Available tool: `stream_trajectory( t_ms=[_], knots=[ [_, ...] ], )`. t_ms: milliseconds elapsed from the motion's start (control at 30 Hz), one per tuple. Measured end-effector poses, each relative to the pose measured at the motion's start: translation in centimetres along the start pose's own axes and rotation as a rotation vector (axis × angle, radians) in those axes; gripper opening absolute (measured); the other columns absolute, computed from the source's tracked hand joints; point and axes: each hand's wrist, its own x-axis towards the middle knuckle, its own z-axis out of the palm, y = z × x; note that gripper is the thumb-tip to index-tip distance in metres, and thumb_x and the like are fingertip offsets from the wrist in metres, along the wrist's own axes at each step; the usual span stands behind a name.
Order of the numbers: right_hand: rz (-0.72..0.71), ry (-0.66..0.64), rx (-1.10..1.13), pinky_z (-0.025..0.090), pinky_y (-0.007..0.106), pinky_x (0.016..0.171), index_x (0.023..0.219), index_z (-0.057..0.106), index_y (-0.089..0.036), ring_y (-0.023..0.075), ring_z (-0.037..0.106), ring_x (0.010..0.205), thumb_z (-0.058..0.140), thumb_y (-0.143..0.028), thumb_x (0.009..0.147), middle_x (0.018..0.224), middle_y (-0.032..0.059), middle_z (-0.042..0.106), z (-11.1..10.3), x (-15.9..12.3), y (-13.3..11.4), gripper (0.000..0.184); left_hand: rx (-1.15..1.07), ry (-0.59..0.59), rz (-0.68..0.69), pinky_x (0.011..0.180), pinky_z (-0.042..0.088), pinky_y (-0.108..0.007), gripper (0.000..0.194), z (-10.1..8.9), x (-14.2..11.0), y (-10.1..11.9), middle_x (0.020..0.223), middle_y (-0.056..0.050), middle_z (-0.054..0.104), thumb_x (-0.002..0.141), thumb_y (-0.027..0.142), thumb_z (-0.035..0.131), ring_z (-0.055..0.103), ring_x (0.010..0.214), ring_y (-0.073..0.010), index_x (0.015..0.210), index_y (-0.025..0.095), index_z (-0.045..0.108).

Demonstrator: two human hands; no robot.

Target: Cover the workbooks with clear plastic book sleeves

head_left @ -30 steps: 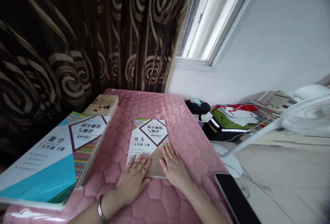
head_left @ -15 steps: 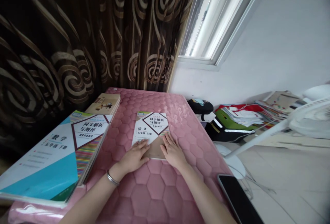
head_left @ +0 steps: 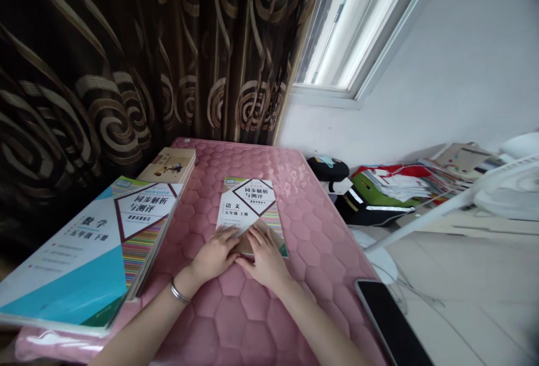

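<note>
A workbook (head_left: pixel 252 203) with a white, brown and striped cover lies flat on the pink quilted table cover (head_left: pixel 248 315). On its lower left edge rests my left hand (head_left: pixel 217 254), fingers stretched out and a silver bangle at the wrist. My right hand (head_left: pixel 263 254) lies over the lower middle of the same cover, fingers extended, its thumb close to the left thumb. Neither hand grips the book. To the left is a stack of larger workbooks (head_left: pixel 80 265), blue and white on top, with tan booklets (head_left: pixel 170 165) behind it.
A black phone (head_left: pixel 391 321) lies along the right edge of the table. Beyond that edge stand a white fan (head_left: pixel 438 209) and a black and green bag (head_left: pixel 370 200) with papers on it. A patterned brown curtain (head_left: pixel 168 51) hangs behind the table.
The workbook has moved away from me, with both hands on it. My right hand has then shifted left across the cover towards my left hand, uncovering the lower right corner.
</note>
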Motion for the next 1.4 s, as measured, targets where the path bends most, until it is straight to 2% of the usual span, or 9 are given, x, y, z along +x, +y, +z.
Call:
stream_trajectory(
  t_ms=[133, 333, 467, 633, 933, 1400],
  knots=[
    [-0.010, 0.070, 0.032, 0.028, 0.055, 0.115, 0.129, 0.058, -0.016, 0.0293, 0.046, 0.133, 0.056, -0.042, 0.089, 0.141, 0.0141, 0.052, 0.6, -0.2, 1.0, 0.048, -0.017, 0.052, 0.023, 0.114, 0.036, -0.047, 0.034, 0.1, -0.4, -0.7, 0.137, -0.009, 0.058, 0.087, 0.026, 0.062, 0.049, 0.131, -0.0238, 0.120, 0.021, 0.064],
    [0.011, 0.149, 0.088, 0.038, 0.052, 0.111, 0.116, 0.065, -0.024, 0.0283, 0.048, 0.131, 0.062, -0.035, 0.087, 0.138, 0.0090, 0.056, -0.3, -2.3, 4.2, 0.032, -0.112, 0.198, -0.001, 0.110, 0.041, -0.049, 0.029, -0.3, -2.0, -2.8, 0.131, -0.007, 0.062, 0.080, 0.025, 0.071, 0.052, 0.128, -0.0255, 0.109, 0.025, 0.070],
    [0.048, 0.165, 0.162, 0.034, 0.056, 0.112, 0.110, 0.067, -0.026, 0.0285, 0.051, 0.128, 0.061, -0.035, 0.087, 0.136, 0.0080, 0.058, -1.2, -4.0, 6.9, 0.026, -0.182, 0.262, -0.039, 0.107, 0.045, -0.046, 0.026, -0.8, -3.2, -4.1, 0.130, -0.005, 0.063, 0.079, 0.019, 0.070, 0.056, 0.123, -0.0238, 0.104, 0.027, 0.072],
    [0.051, 0.147, 0.272, 0.033, 0.057, 0.112, 0.111, 0.068, -0.027, 0.0274, 0.046, 0.133, 0.059, -0.033, 0.087, 0.135, 0.0066, 0.059, -1.6, -5.2, 9.4, 0.025, -0.234, 0.272, -0.081, 0.106, 0.047, -0.044, 0.027, -0.9, -3.9, -4.8, 0.132, -0.005, 0.061, 0.080, 0.018, 0.068, 0.056, 0.123, -0.0221, 0.105, 0.029, 0.073],
    [0.107, 0.076, 0.335, 0.024, 0.062, 0.115, 0.114, 0.069, -0.028, 0.0273, 0.042, 0.136, 0.056, -0.027, 0.088, 0.137, 0.0048, 0.057, -1.2, -5.5, 10.2, 0.029, -0.264, 0.251, -0.110, 0.109, 0.044, -0.043, 0.029, -0.5, -4.2, -4.9, 0.133, -0.004, 0.060, 0.084, 0.020, 0.065, 0.055, 0.124, -0.0205, 0.110, 0.030, 0.071],
    [0.054, 0.081, 0.335, 0.027, 0.060, 0.114, 0.118, 0.068, -0.031, 0.0267, 0.041, 0.137, 0.052, -0.025, 0.090, 0.138, 0.0032, 0.057, -0.9, -5.7, 10.9, 0.032, -0.294, 0.267, -0.102, 0.108, 0.045, -0.043, 0.030, -0.5, -4.2, -5.0, 0.133, -0.003, 0.060, 0.085, 0.019, 0.062, 0.055, 0.123, -0.0200, 0.110, 0.031, 0.072]
  ],
)
